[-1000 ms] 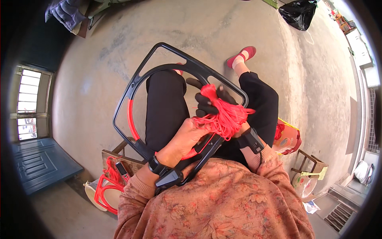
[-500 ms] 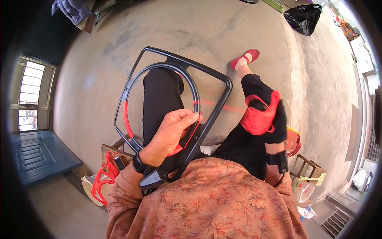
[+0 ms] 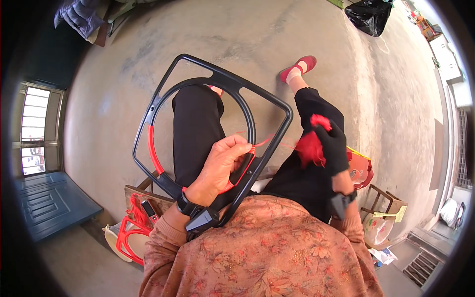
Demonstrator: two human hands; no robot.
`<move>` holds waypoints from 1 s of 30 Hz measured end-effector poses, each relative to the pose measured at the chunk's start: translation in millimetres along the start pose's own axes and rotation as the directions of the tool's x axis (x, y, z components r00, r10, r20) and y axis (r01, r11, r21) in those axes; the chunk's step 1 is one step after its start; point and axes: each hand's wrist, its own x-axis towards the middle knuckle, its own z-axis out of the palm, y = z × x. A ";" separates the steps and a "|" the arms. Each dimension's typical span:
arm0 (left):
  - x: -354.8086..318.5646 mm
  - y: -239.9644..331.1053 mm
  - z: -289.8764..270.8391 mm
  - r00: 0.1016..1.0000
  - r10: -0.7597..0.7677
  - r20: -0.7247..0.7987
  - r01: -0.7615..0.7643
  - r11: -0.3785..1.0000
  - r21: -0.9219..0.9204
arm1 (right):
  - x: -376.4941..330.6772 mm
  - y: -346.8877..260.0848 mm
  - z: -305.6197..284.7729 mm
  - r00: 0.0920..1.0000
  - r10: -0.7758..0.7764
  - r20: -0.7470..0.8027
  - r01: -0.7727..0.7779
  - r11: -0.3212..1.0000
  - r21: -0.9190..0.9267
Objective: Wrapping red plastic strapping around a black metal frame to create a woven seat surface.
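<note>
A black frame with rounded corners [image 3: 269,99] and a round ring in its middle lies over my thighs. Red wrapping covers stretches of the ring [image 3: 156,151]. On the ring's right side, my bare left hand [image 3: 222,161] pinches the ring and red cord [image 3: 253,149] between thumb and fingers. From there a thin red strand runs to the right. My right hand [image 3: 335,148], in a black glove, is closed on a bundle of red cord [image 3: 311,147] above my right thigh. Its fingers are partly blurred.
To my left, a wooden stool [image 3: 163,199] carries a dark handheld device [image 3: 150,210]; red cord and a red frame [image 3: 129,240] are beside it. A red container [image 3: 360,168] and small wooden chair [image 3: 386,208] are on my right. A black bag [image 3: 368,17] lies far right.
My right hand has turned, bringing its gloved back into view, with the red bundle slightly lower and left. The frame has shifted slightly; my left hand still pinches the ring.
</note>
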 end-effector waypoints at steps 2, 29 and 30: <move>1.7 -1.6 -2.4 0.999 -0.029 0.021 0.029 1.000 -0.003 | 6.9 -31.1 41.6 0.999 -0.025 -0.039 0.021 0.995 -0.103; -1.7 -2.2 -14.4 0.997 0.046 0.056 -0.052 0.993 0.108 | -1.1 -18.1 41.4 0.933 0.165 0.320 -0.358 0.340 0.870; -1.9 -1.4 -12.9 0.998 0.049 0.041 -0.053 0.993 0.108 | -10.5 -20.8 22.0 0.941 0.180 0.287 -0.335 0.364 0.869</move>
